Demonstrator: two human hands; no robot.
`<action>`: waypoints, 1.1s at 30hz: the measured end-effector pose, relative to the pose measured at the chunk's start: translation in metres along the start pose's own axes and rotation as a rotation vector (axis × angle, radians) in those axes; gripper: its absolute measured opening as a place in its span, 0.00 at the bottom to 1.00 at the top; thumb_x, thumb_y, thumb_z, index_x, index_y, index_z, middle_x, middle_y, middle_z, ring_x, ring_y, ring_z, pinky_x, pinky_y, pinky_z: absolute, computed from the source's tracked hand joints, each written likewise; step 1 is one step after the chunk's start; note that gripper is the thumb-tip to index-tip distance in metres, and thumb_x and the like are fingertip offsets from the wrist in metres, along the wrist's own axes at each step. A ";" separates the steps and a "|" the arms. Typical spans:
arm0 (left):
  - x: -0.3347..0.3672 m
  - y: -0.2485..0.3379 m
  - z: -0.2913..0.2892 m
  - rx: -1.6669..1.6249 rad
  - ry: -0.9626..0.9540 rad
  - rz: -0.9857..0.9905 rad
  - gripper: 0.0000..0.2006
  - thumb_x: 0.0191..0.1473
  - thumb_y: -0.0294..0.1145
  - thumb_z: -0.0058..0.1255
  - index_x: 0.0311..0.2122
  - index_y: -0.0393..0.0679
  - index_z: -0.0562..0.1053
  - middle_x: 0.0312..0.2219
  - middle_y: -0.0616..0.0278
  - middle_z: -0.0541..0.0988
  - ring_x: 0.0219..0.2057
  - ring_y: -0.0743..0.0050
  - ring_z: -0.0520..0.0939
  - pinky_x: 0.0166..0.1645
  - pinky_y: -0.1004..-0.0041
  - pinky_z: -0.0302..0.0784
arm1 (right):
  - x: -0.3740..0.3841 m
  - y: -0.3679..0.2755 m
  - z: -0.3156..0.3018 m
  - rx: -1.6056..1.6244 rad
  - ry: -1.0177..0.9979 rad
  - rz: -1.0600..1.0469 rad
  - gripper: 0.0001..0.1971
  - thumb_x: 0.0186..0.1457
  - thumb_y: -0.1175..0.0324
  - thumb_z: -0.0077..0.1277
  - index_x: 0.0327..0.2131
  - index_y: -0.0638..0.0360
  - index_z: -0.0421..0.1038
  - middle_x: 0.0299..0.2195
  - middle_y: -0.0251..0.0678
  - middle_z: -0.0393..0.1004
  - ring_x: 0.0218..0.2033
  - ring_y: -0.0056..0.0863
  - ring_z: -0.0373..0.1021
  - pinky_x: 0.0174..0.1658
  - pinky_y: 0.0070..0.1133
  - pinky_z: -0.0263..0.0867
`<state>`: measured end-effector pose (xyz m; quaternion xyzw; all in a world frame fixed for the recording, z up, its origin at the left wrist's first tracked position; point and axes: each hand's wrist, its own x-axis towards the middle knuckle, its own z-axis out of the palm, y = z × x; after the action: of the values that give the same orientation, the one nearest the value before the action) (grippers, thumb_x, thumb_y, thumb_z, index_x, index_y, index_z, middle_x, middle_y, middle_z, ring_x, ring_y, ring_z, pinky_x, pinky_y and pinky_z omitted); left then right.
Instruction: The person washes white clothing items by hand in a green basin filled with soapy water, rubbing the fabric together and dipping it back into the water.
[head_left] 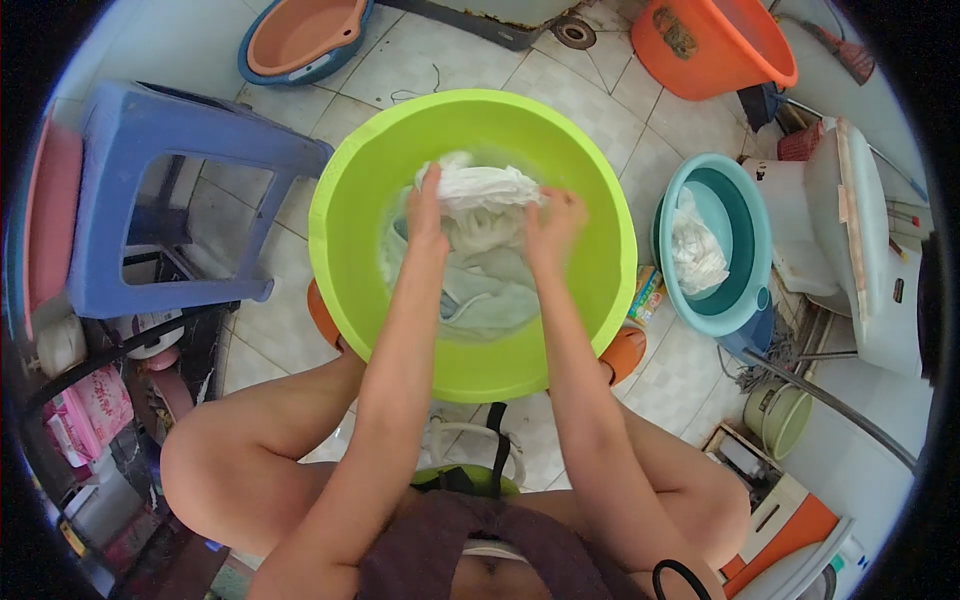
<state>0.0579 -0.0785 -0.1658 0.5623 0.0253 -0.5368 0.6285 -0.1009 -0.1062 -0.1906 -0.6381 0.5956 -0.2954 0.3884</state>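
A large lime-green basin (340, 270) stands on the floor between my feet, with cloudy water and pale clothes (490, 300) soaking in it. Above the water a white cloth (488, 186) stretches between my two hands. On its left end, my left hand (428, 212) is closed with the thumb on top. At the opposite end my right hand (553, 222) grips the cloth, somewhat blurred by motion. Part of the cloth hangs down toward the soaking clothes, and the fingers under it are hidden.
To the left stands a blue plastic stool (110, 200). Right of the green basin sits a teal basin (735, 310) with a white garment (697, 250), near a toilet (850, 220). An orange tub (690, 60) and nested basins (300, 40) are at the back, near a floor drain (574, 33).
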 end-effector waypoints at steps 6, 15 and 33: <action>-0.062 -0.017 0.017 0.115 -0.075 0.239 0.20 0.45 0.47 0.48 0.34 0.38 0.72 0.27 0.63 0.74 0.30 0.72 0.73 0.38 0.72 0.66 | -0.026 0.004 -0.001 1.055 -0.782 0.956 0.38 0.45 0.34 0.30 0.43 0.62 0.63 0.40 0.45 0.66 0.39 0.37 0.65 0.43 0.31 0.60; -0.141 -0.006 0.024 1.644 -0.925 0.489 0.24 0.40 0.54 0.46 0.15 0.38 0.71 0.12 0.52 0.71 0.16 0.54 0.71 0.25 0.64 0.65 | -0.007 -0.003 -0.018 1.556 -0.606 0.930 0.41 0.43 0.37 0.39 0.49 0.66 0.54 0.42 0.51 0.65 0.39 0.41 0.66 0.44 0.30 0.63; -0.033 -0.079 -0.027 0.136 0.067 -0.033 0.14 0.47 0.33 0.43 0.40 0.42 0.68 0.35 0.59 0.72 0.39 0.73 0.71 0.42 0.74 0.68 | 0.021 0.052 0.005 -0.209 -0.133 0.222 0.32 0.33 0.59 0.58 0.42 0.69 0.60 0.36 0.45 0.67 0.36 0.37 0.65 0.40 0.28 0.62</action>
<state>0.0038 -0.0206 -0.2085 0.6209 0.0189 -0.5284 0.5787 -0.1216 -0.1253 -0.2391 -0.6233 0.6631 -0.1441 0.3886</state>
